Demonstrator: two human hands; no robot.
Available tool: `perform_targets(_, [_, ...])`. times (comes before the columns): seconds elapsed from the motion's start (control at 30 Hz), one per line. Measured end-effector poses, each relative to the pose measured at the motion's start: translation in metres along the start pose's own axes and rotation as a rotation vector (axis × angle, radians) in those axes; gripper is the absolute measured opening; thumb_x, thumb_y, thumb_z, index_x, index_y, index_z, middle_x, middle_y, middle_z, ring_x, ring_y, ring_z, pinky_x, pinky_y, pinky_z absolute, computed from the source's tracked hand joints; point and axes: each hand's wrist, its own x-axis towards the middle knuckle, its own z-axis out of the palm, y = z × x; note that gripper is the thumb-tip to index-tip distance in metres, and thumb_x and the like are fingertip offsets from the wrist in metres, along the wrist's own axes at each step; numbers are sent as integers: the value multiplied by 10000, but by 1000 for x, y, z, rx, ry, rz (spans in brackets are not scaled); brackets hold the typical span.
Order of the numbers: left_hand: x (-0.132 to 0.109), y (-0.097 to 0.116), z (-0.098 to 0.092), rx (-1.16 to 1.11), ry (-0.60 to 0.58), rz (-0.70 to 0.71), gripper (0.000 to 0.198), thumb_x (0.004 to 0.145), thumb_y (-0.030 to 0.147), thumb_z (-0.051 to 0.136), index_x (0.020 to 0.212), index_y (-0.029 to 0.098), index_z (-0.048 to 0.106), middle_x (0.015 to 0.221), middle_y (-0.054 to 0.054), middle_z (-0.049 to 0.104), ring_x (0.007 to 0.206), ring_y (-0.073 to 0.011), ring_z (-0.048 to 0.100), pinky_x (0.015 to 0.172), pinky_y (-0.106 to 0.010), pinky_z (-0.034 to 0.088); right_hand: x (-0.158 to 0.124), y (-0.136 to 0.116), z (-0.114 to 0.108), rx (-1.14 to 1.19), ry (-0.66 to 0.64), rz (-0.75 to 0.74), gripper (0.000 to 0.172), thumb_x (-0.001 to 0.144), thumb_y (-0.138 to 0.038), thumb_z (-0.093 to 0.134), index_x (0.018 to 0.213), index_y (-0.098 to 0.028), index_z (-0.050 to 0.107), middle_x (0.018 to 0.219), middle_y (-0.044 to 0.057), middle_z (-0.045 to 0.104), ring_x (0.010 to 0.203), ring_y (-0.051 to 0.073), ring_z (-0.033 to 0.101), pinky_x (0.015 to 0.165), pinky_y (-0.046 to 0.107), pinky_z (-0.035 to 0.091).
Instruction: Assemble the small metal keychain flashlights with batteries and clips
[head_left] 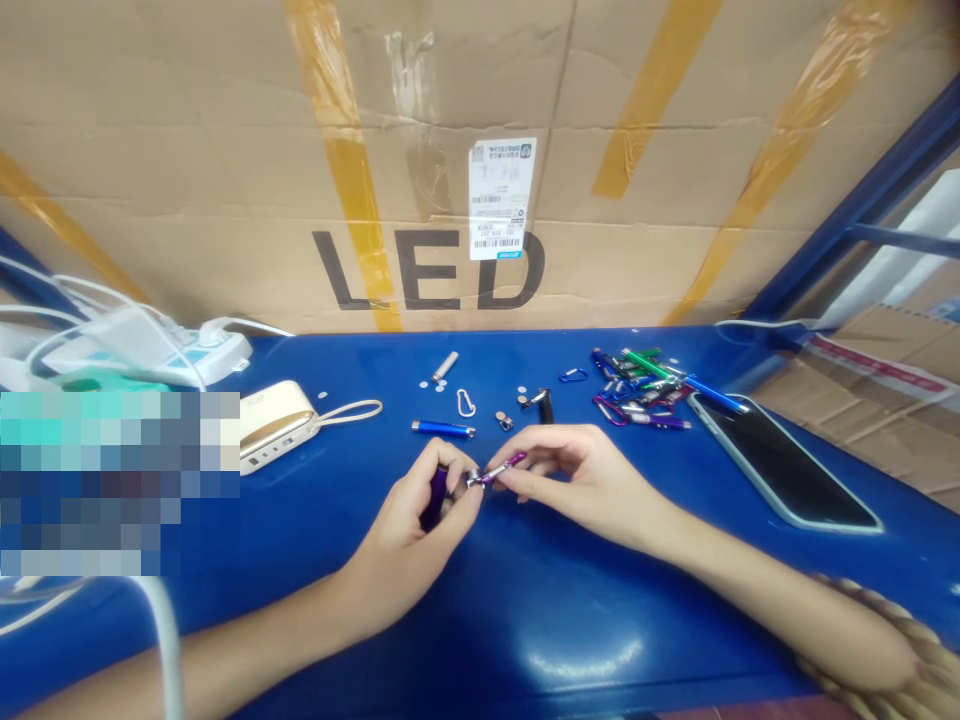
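Because my fingers wrap much of the purple tube (433,497), I can't make out its full length; it sits in my left grip (420,535) above the smooth blue tabletop (525,600). Behind my knuckles a black tube (546,405) is partly hidden, and blocky pixelation (112,480) masks one end of the cream power bank (281,430). That left grip is curled closed around the tube, thumb at its silvery end. My right grip (577,470) pinches a slim purple carabiner (501,467) against that end; whether they are joined is too small to tell. Beyond lie a glossy blue cylinder (442,429), a silver carabiner (466,403) and a jumbled pile of shiny coloured tubes (649,385) beside a flat, dark-screened phone (787,465).
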Motion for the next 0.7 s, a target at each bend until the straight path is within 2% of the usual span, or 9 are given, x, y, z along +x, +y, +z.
perform_targets(0.1, [1,-2,0,-52,-24,-43,246,896,338,438,738,209,301,780,43,434,600,-67,346,531,-213,294,0,2,-2,-146,44,-208,73,777,-174,650,807,-173,717,822,34,698,750,126,652,670,216,536])
perform_targets(0.17, [3,-3,0,-60,-41,-94,255,903,373,422,745,209,308,734,49,455,571,-60,357,510,-205,289,-1,5,-2,-213,79,-334,101,776,-134,650,816,-186,726,803,30,703,753,123,656,699,217,537])
perform_targets(0.33, [10,-5,2,-91,-73,-124,266,905,389,411,741,207,308,670,44,540,482,-43,365,451,-191,277,-5,11,1,-335,171,-534,144,799,-94,614,869,-161,721,854,48,702,767,111,660,711,198,544])
perform_targets(0.47, [12,-4,2,-158,-47,-94,277,907,366,411,716,205,292,660,54,543,441,-28,333,424,-181,257,-4,14,2,-405,123,-588,154,816,-88,587,911,-133,700,894,73,689,827,125,652,754,212,544])
perform_targets(0.53, [11,-5,0,-121,17,-80,292,897,363,439,703,200,295,648,59,526,462,-31,333,437,-179,257,-3,15,2,-430,94,-579,182,812,-116,602,977,-130,678,943,82,679,869,138,642,782,233,540])
perform_targets(0.6, [10,-6,-1,-53,73,-63,302,886,359,464,693,197,299,640,59,514,490,-39,340,455,-183,263,-3,17,2,-456,57,-556,282,793,-177,642,1070,-121,641,998,95,660,897,153,632,793,252,538])
perform_targets(0.7, [10,-6,-1,35,116,-26,302,876,344,482,680,194,308,638,57,501,520,-49,351,490,-194,287,-4,18,4,-491,58,-539,344,815,-225,626,1135,-102,603,990,100,651,866,147,629,770,251,534])
